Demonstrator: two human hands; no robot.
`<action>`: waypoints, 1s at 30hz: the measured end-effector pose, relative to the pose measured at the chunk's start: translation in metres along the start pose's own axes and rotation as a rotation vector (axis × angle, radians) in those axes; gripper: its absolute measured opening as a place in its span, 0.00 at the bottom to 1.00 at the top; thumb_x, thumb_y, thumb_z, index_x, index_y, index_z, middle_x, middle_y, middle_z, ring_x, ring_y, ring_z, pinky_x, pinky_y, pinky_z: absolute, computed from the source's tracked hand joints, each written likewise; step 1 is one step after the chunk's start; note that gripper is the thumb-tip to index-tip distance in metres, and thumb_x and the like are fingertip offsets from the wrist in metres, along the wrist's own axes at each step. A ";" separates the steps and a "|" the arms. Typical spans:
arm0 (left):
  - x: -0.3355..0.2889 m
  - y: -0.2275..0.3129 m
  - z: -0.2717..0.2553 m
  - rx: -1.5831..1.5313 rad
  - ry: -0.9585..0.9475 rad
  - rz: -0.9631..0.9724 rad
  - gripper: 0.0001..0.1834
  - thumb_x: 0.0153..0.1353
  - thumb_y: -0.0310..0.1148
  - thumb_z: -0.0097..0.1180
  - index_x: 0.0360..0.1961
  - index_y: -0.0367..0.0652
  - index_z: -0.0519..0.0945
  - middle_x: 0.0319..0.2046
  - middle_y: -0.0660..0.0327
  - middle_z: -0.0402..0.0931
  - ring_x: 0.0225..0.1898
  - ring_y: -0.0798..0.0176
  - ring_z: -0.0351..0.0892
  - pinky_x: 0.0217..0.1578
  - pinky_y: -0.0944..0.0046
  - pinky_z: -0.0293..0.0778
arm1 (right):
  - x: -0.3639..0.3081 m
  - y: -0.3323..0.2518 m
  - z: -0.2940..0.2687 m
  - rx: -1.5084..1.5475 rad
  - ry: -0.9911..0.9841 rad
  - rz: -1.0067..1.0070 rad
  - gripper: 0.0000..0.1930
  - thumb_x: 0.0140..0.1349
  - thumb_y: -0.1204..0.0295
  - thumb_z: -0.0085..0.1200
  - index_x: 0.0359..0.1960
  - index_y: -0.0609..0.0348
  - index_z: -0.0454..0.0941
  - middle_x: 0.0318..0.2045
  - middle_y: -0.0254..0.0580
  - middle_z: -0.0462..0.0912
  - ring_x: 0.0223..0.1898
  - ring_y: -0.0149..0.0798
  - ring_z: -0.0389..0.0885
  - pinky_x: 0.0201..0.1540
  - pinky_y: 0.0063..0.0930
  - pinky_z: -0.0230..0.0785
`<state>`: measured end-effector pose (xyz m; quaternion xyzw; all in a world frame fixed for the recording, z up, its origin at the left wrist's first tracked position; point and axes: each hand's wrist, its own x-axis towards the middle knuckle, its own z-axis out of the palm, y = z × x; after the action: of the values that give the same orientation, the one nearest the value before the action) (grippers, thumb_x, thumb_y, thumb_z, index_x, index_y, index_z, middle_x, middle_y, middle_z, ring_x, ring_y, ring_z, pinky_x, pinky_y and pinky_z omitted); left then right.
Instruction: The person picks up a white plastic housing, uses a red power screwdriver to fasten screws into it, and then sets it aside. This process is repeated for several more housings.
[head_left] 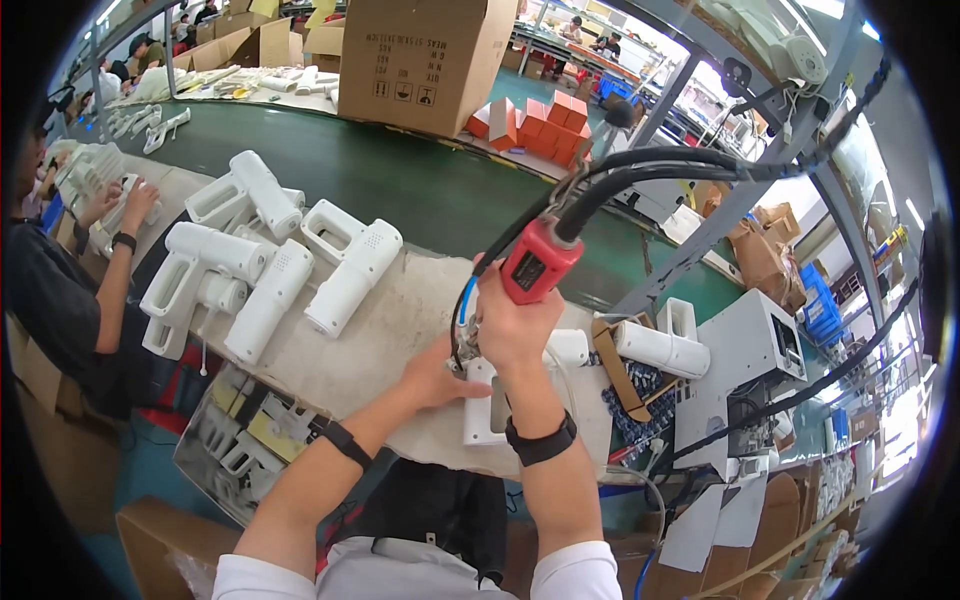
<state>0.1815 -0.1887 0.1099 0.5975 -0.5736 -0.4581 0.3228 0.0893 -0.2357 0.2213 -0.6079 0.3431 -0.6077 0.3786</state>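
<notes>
My right hand is wrapped round a red power screwdriver, held upright with thick black cables rising from its top. A metal tip section and a blue tube run down beside my fingers. Under it, on the worktable, lies a white plastic appliance housing with a handle opening. My left hand grips this housing near its upper end, fingers partly hidden. My right forearm covers part of it. Another white housing lies just beyond my right wrist.
Several white handled housings lie to the left. At right stand a cardboard piece, a white housing and a grey-white machine. A green conveyor belt runs behind, with a large carton. A co-worker works at far left.
</notes>
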 end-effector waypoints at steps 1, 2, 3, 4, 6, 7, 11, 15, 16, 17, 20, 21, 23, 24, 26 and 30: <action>0.002 -0.004 0.001 -0.019 0.012 0.048 0.56 0.37 0.51 0.77 0.66 0.42 0.64 0.57 0.50 0.74 0.61 0.51 0.71 0.59 0.58 0.67 | -0.001 -0.001 0.002 0.003 0.001 -0.002 0.06 0.62 0.74 0.59 0.35 0.65 0.79 0.18 0.30 0.76 0.18 0.23 0.71 0.20 0.19 0.61; 0.003 -0.008 0.001 -0.028 0.016 0.076 0.55 0.37 0.51 0.77 0.66 0.42 0.64 0.57 0.50 0.74 0.61 0.51 0.72 0.58 0.58 0.67 | -0.002 -0.004 0.005 0.013 -0.020 -0.021 0.06 0.62 0.74 0.59 0.35 0.65 0.79 0.19 0.30 0.76 0.18 0.23 0.71 0.20 0.19 0.62; 0.003 -0.010 0.002 -0.036 0.020 0.102 0.54 0.38 0.50 0.77 0.65 0.42 0.65 0.57 0.50 0.74 0.60 0.51 0.72 0.58 0.58 0.67 | -0.003 -0.006 0.005 0.021 -0.039 -0.041 0.06 0.62 0.74 0.59 0.35 0.64 0.79 0.19 0.30 0.77 0.18 0.23 0.71 0.20 0.19 0.62; 0.002 -0.011 0.002 0.009 0.027 0.045 0.56 0.37 0.51 0.77 0.66 0.42 0.63 0.58 0.50 0.73 0.61 0.51 0.71 0.59 0.58 0.67 | -0.003 -0.007 0.006 0.017 -0.018 -0.068 0.06 0.62 0.74 0.59 0.34 0.64 0.78 0.19 0.31 0.76 0.16 0.23 0.70 0.19 0.20 0.62; 0.008 -0.015 0.001 0.056 0.030 -0.008 0.57 0.37 0.52 0.77 0.67 0.42 0.62 0.59 0.50 0.72 0.61 0.51 0.71 0.59 0.58 0.67 | 0.003 -0.015 -0.007 0.045 0.036 -0.121 0.06 0.63 0.73 0.59 0.34 0.65 0.77 0.18 0.31 0.76 0.15 0.23 0.70 0.19 0.20 0.61; 0.013 -0.024 0.003 0.087 0.074 0.029 0.59 0.36 0.53 0.77 0.68 0.41 0.60 0.60 0.50 0.71 0.62 0.51 0.70 0.60 0.58 0.66 | 0.005 -0.024 -0.012 0.077 0.078 -0.160 0.07 0.63 0.73 0.59 0.33 0.65 0.76 0.18 0.31 0.76 0.14 0.24 0.69 0.18 0.20 0.60; 0.011 -0.019 0.006 0.156 0.090 0.046 0.65 0.36 0.57 0.75 0.71 0.38 0.54 0.63 0.48 0.67 0.63 0.50 0.69 0.63 0.58 0.63 | 0.010 -0.068 -0.032 0.074 0.049 -0.168 0.08 0.64 0.73 0.58 0.33 0.65 0.76 0.16 0.32 0.74 0.13 0.25 0.68 0.16 0.19 0.58; 0.013 -0.021 0.006 0.132 0.077 0.033 0.65 0.36 0.57 0.75 0.71 0.36 0.54 0.63 0.47 0.67 0.64 0.51 0.67 0.63 0.58 0.63 | 0.012 -0.069 -0.035 0.068 0.077 -0.214 0.08 0.64 0.71 0.59 0.34 0.65 0.77 0.14 0.32 0.72 0.12 0.25 0.68 0.16 0.18 0.57; 0.014 -0.021 0.007 0.125 0.086 0.041 0.65 0.35 0.57 0.75 0.71 0.36 0.55 0.64 0.47 0.66 0.65 0.51 0.67 0.63 0.59 0.63 | 0.012 -0.068 -0.034 0.067 0.081 -0.198 0.08 0.64 0.71 0.59 0.34 0.65 0.77 0.14 0.32 0.72 0.12 0.25 0.68 0.16 0.18 0.57; 0.015 -0.021 0.007 0.119 0.095 0.048 0.65 0.35 0.56 0.76 0.70 0.36 0.55 0.64 0.47 0.66 0.65 0.51 0.67 0.63 0.59 0.63 | 0.012 -0.067 -0.034 0.068 0.083 -0.183 0.08 0.64 0.71 0.59 0.34 0.65 0.77 0.14 0.32 0.72 0.12 0.25 0.68 0.16 0.18 0.57; 0.011 -0.017 0.003 0.116 0.092 0.039 0.65 0.35 0.55 0.76 0.70 0.36 0.55 0.65 0.47 0.65 0.65 0.50 0.66 0.63 0.59 0.63 | 0.012 -0.049 -0.029 0.096 0.054 -0.123 0.07 0.64 0.73 0.59 0.33 0.65 0.76 0.15 0.33 0.74 0.13 0.25 0.68 0.16 0.19 0.59; 0.012 -0.016 0.002 0.115 0.093 0.036 0.65 0.35 0.55 0.76 0.70 0.36 0.55 0.65 0.47 0.65 0.65 0.50 0.66 0.63 0.59 0.63 | 0.011 -0.036 -0.026 0.097 0.071 -0.097 0.07 0.64 0.73 0.59 0.33 0.65 0.76 0.16 0.33 0.74 0.13 0.25 0.69 0.17 0.19 0.59; 0.010 -0.015 0.003 0.147 0.088 0.045 0.64 0.35 0.55 0.76 0.70 0.35 0.56 0.64 0.47 0.65 0.65 0.50 0.66 0.64 0.59 0.62 | 0.005 -0.016 -0.024 0.094 0.088 -0.066 0.07 0.63 0.73 0.59 0.33 0.65 0.76 0.16 0.33 0.75 0.14 0.25 0.69 0.17 0.19 0.60; 0.007 -0.011 0.005 0.147 0.084 0.044 0.64 0.35 0.55 0.76 0.70 0.35 0.56 0.64 0.47 0.65 0.65 0.50 0.66 0.64 0.59 0.62 | 0.002 -0.008 -0.023 0.059 0.071 -0.046 0.07 0.64 0.73 0.59 0.32 0.65 0.77 0.16 0.32 0.75 0.14 0.25 0.70 0.18 0.19 0.60; 0.000 -0.003 0.004 0.127 0.098 0.048 0.62 0.39 0.52 0.75 0.70 0.35 0.54 0.66 0.47 0.62 0.66 0.50 0.65 0.64 0.58 0.62 | -0.002 -0.017 -0.020 0.117 0.008 0.060 0.08 0.64 0.71 0.59 0.31 0.64 0.77 0.17 0.32 0.75 0.15 0.24 0.70 0.19 0.19 0.61; -0.005 -0.013 0.034 0.192 0.217 0.310 0.61 0.43 0.49 0.73 0.71 0.35 0.48 0.68 0.46 0.57 0.66 0.46 0.64 0.64 0.55 0.63 | -0.003 -0.002 -0.022 0.015 -0.012 -0.050 0.08 0.62 0.71 0.62 0.31 0.63 0.77 0.16 0.31 0.75 0.16 0.23 0.71 0.19 0.20 0.61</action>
<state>0.1560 -0.1770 0.0865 0.5761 -0.6613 -0.2792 0.3909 0.0676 -0.2331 0.2205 -0.6171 0.3209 -0.6160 0.3700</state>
